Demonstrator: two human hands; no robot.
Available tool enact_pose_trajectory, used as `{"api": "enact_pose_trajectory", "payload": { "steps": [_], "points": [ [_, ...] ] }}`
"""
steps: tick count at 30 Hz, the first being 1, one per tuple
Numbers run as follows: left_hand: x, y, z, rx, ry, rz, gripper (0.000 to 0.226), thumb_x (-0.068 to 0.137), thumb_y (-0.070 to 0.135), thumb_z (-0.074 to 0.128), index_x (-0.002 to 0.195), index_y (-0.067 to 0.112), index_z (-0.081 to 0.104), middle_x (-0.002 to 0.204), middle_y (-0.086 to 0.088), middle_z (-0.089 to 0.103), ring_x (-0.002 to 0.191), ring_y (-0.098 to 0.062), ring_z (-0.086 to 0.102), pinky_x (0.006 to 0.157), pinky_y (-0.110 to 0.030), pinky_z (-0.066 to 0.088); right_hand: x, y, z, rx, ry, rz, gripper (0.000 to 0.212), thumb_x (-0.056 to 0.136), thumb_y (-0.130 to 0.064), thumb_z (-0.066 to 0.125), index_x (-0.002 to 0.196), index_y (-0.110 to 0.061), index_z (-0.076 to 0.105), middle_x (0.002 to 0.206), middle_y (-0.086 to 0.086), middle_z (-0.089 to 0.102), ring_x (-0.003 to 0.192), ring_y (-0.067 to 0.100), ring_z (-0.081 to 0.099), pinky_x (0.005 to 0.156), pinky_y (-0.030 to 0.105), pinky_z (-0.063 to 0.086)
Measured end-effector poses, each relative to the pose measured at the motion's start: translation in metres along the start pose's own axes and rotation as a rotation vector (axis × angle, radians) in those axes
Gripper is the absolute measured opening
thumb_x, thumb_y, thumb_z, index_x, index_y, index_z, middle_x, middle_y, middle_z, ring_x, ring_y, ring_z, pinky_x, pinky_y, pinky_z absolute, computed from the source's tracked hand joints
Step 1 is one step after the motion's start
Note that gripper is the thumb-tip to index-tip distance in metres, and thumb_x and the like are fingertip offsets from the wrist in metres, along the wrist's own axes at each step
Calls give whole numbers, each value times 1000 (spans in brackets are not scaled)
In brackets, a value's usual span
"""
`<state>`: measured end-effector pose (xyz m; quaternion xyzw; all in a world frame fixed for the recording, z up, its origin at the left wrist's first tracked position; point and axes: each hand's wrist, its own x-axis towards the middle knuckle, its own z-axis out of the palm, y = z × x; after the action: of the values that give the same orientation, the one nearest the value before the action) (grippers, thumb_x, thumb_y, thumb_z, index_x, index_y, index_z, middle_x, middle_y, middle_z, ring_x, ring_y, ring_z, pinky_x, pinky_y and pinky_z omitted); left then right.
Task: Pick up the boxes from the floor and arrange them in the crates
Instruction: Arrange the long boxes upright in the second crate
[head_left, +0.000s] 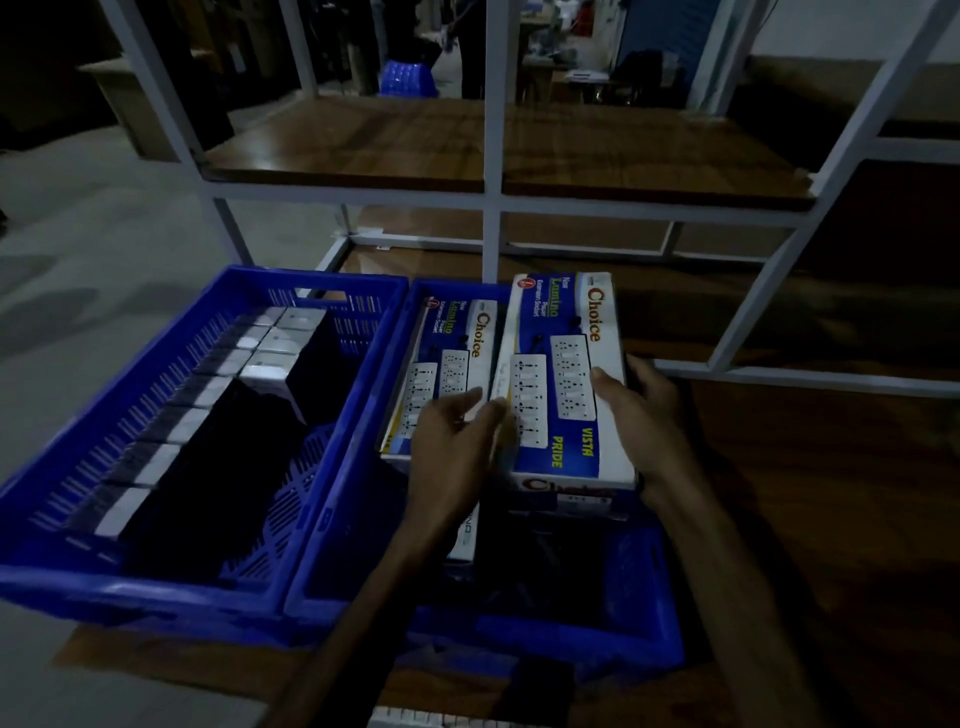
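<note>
Two blue plastic crates stand side by side on the floor. The left crate (156, 587) holds a row of several small white boxes (208, 395) along its left wall. In the right crate (571, 634) a blue-and-white "Choice" extension-socket box (447, 353) lies flat. A second, similar box (566, 332) is held over the crate's right half, just above the first one's level. My right hand (644, 410) grips its right edge, thumb on top. My left hand (457, 447) presses its left edge, where the two boxes meet.
A white metal rack (492, 202) with wooden shelves (363, 140) stands right behind the crates. Grey concrete floor (78, 260) lies to the left, a wooden board (831, 519) to the right. A white object (431, 719) shows at the bottom edge.
</note>
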<state>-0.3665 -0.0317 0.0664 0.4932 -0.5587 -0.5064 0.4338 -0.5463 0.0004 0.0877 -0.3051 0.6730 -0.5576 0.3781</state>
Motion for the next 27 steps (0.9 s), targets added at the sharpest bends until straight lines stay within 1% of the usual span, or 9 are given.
{"api": "enact_pose_trajectory", "payload": {
  "steps": [2, 6, 9, 12, 15, 19, 21, 24, 27],
  "points": [
    [-7, 2, -5, 187, 44, 127, 58, 93, 55, 69, 141, 22, 63, 142, 5, 54, 125, -11, 56, 97, -31, 49, 0, 1, -4, -51, 23, 12, 32, 105, -32, 59, 137, -27, 58, 109, 0, 74, 85, 15, 75, 53, 24, 57],
    [-25, 6, -14, 592, -364, 387, 104, 75, 84, 65, 161, 52, 15, 169, 20, 5, 156, -18, 21, 116, -46, 34, -1, 0, -8, -154, 1, 39, 34, 104, -31, 58, 138, -29, 58, 114, 1, 73, 89, 19, 75, 63, 34, 60],
    [-30, -7, -9, 1049, -450, 609, 115, 76, 82, 59, 161, 51, -11, 173, 3, -19, 160, -30, -3, 122, -59, 23, 2, -6, -6, -176, 1, 55, 32, 103, -32, 59, 136, -32, 59, 116, 1, 73, 92, 21, 76, 77, 45, 64],
    [-22, -13, -3, 1042, -344, 723, 113, 79, 54, 83, 166, 31, 14, 170, -22, 19, 154, -45, 26, 110, -65, 43, 7, -21, 0, -201, -38, 67, 38, 102, -30, 61, 140, -28, 58, 121, 1, 72, 99, 22, 74, 87, 48, 62],
    [-5, -12, -11, 937, -241, 730, 106, 74, 42, 92, 161, 17, 36, 161, -18, 42, 145, -41, 45, 104, -59, 53, 9, -34, 6, -130, -94, 89, 32, 109, -34, 47, 134, -22, 62, 116, 4, 74, 96, 20, 75, 77, 39, 61],
    [12, 3, -33, 817, -198, 691, 97, 72, 43, 83, 156, 14, 43, 154, -16, 51, 136, -38, 54, 103, -54, 51, 0, -15, 16, -168, 70, 149, 24, 107, -28, 44, 102, -18, 65, 103, 11, 72, 92, 29, 72, 86, 60, 60],
    [22, 5, -41, 845, -231, 710, 97, 73, 38, 87, 156, 15, 43, 155, -14, 50, 136, -37, 55, 102, -56, 55, -19, 13, 24, -157, 64, 279, 11, 104, -12, 46, 111, -15, 55, 103, 7, 64, 90, 24, 66, 93, 59, 58],
    [31, 2, -44, 882, -284, 735, 94, 76, 44, 80, 157, 14, 43, 157, -12, 49, 140, -35, 52, 103, -58, 55, -48, 51, 39, 219, 12, 612, 25, 101, -10, 49, 124, -10, 57, 124, 15, 62, 116, 30, 59, 110, 52, 48],
    [31, -3, -40, 907, -309, 774, 92, 77, 44, 80, 156, 12, 44, 157, -13, 50, 142, -36, 50, 105, -58, 53, -52, 55, 49, 476, 82, 845, 23, 102, -13, 50, 122, -4, 59, 117, 22, 62, 107, 35, 59, 91, 51, 53]
  ]
}}
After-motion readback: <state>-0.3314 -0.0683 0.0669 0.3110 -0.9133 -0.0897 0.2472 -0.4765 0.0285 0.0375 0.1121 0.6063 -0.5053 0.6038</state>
